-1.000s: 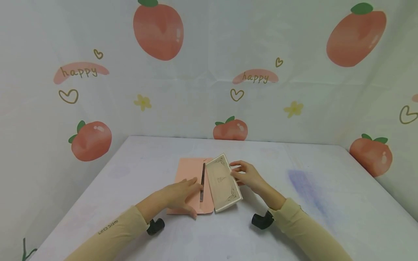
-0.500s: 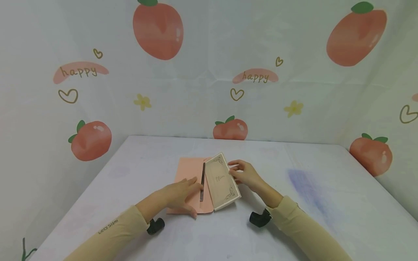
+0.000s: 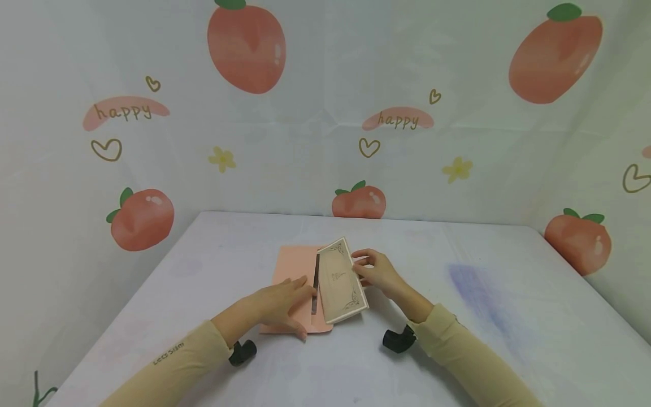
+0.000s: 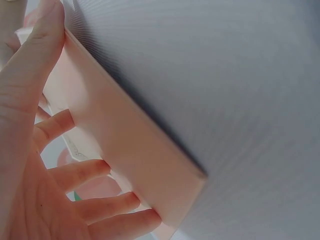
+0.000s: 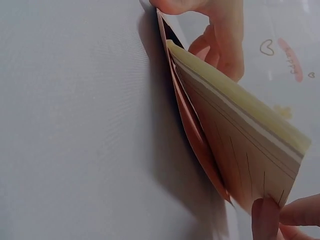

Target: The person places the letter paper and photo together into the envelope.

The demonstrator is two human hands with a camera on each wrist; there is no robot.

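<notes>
A pink envelope (image 3: pixel 291 261) lies flat on the white table, with a dark strip (image 3: pixel 316 280) running down its right part. My left hand (image 3: pixel 280 302) rests on it, fingers spread over the face and thumb at the near edge. In the left wrist view the fingertips touch the envelope's pink surface (image 4: pixel 125 137). Cream letter paper (image 3: pixel 339 285) with scrollwork corners tilts up over the envelope's right side. My right hand (image 3: pixel 378 274) pinches its outer edge. Lined paper (image 5: pixel 235 135) shows in the right wrist view, its inner edge at the envelope's gaping opening.
The white table (image 3: pixel 458 339) stretches out around both hands. Behind it hangs a pale cloth (image 3: pixel 305 141) printed with peaches, hearts and flowers. A black wrist camera sits under each sleeve, the right one (image 3: pixel 399 340) close over the table.
My right hand has moved a little left with the letter paper, which now covers more of the envelope's right part. The left hand and envelope stay put.
</notes>
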